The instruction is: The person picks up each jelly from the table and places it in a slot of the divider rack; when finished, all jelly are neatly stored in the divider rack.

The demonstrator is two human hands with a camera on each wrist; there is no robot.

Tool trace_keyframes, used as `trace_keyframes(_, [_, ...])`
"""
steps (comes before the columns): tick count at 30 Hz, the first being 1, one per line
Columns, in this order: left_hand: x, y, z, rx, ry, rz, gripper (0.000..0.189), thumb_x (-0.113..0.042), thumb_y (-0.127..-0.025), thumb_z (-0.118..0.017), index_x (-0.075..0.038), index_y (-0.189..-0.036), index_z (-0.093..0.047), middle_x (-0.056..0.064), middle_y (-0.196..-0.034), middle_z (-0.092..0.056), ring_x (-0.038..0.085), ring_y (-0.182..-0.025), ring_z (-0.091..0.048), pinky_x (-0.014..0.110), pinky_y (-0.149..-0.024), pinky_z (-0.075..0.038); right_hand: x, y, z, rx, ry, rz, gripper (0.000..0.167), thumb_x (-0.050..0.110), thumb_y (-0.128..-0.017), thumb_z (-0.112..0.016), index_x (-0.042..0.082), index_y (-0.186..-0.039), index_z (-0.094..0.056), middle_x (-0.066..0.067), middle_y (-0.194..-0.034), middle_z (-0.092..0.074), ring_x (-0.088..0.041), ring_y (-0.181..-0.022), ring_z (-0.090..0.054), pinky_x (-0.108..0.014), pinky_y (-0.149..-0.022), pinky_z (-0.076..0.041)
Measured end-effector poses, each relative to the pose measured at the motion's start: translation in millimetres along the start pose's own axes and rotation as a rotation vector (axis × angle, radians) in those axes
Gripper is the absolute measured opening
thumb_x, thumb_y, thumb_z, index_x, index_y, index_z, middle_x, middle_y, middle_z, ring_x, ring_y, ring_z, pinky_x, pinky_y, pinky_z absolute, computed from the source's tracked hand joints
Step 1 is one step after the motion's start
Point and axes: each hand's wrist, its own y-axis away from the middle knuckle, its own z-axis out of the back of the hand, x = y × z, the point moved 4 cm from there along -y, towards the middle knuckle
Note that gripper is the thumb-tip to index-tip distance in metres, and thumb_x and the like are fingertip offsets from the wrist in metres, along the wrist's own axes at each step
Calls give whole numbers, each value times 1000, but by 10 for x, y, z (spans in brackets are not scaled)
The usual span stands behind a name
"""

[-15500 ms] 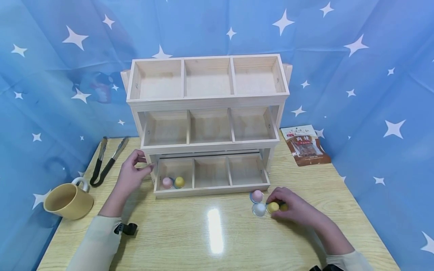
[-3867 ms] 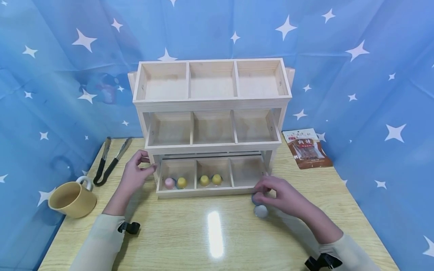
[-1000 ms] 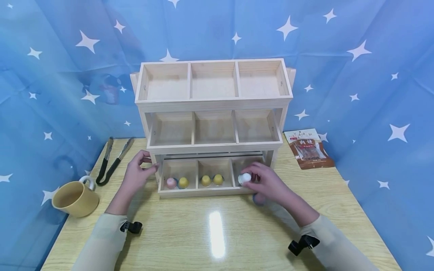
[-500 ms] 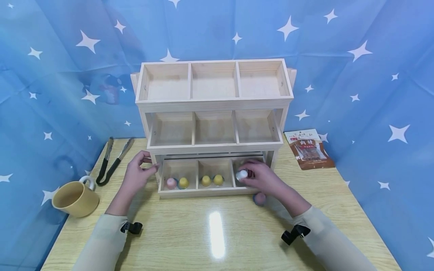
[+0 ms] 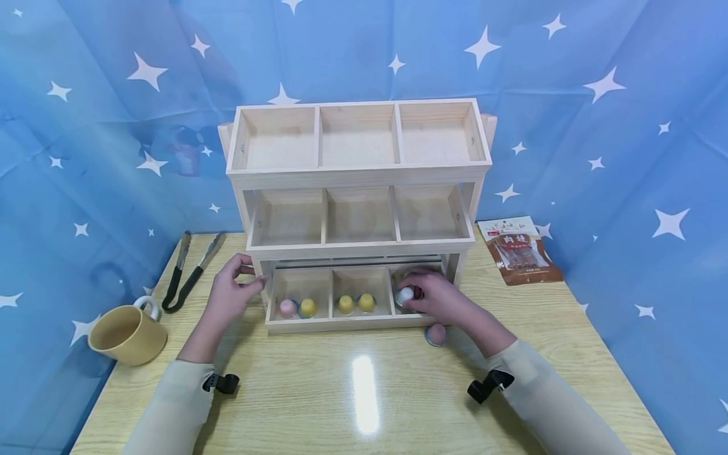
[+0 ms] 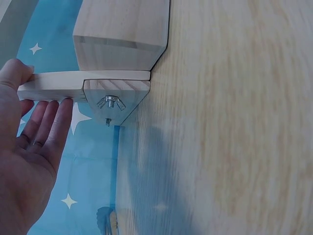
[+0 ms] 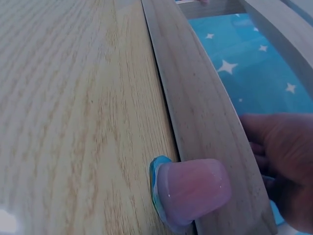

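A three-tier wooden rack (image 5: 358, 175) stands at the back of the table. My left hand (image 5: 230, 289) grips its left upright (image 6: 54, 84), thumb on one side and fingers on the other. In the bottom tier's right compartment, my right hand (image 5: 440, 296) holds a white jelly cup (image 5: 404, 295) between thumb and fingers; the right wrist view hides that cup. A pink jelly cup (image 5: 287, 308) and a yellow one (image 5: 308, 308) sit in the left compartment. Two yellow jelly cups (image 5: 345, 304) are in the middle one. Another pink jelly cup (image 7: 195, 188) lies against the rack's front board.
At the left are a yellow mug (image 5: 127, 335) with a white handle and black-handled tongs (image 5: 184, 284). A brown and white snack packet (image 5: 520, 251) lies at the back right. Blue star-patterned cloth (image 5: 352, 50) hangs behind and at both sides.
Two yellow cups have gone from the table into the middle compartment. Lately my right hand lowered the white cup into the right compartment. My left hand stays at the upright.
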Motion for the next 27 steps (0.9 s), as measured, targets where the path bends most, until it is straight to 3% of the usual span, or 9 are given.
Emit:
trace_keyframes(3, [5, -1, -2, 1, 5, -3, 29, -13, -104, -79, -4, -128, -65, 16, -121, -70, 23, -112, -66, 22, -81, -64, -4, -14, -8, 5, 8, 3, 31, 10, -91, -90, 5, -119, -80, -12, -125, -72, -25, -107, -67, -40, -88, -58])
trace_keyframes(13, [0, -2, -8, -1, 5, -4, 30, -12, -104, -79, -4, -129, -65, 16, -122, -70, 18, -110, -66, 23, -81, -64, -16, -48, -37, 35, 23, 4, 30, 11, -91, -90, 6, -118, -80, -7, -118, -73, -15, -92, -64, -37, -82, -56])
trace_keyframes(20, [7, 1, -12, -2, 10, -5, 30, -12, -104, -79, -4, -128, -65, 16, -121, -71, 17, -110, -66, 23, -82, -64, -12, -31, -14, 39, -41, -39, 31, 10, -92, -90, 5, -121, -80, -5, -114, -73, -18, -88, -66, -36, -79, -55])
trace_keyframes(27, [-22, 12, -12, 3, 14, -8, 31, -12, -104, -79, -4, -129, -65, 15, -122, -70, 17, -111, -66, 22, -83, -64, 18, -5, 31, -2, -63, -12, 27, 10, -94, -88, 5, -120, -81, -6, -114, -74, -15, -86, -67, -32, -76, -57])
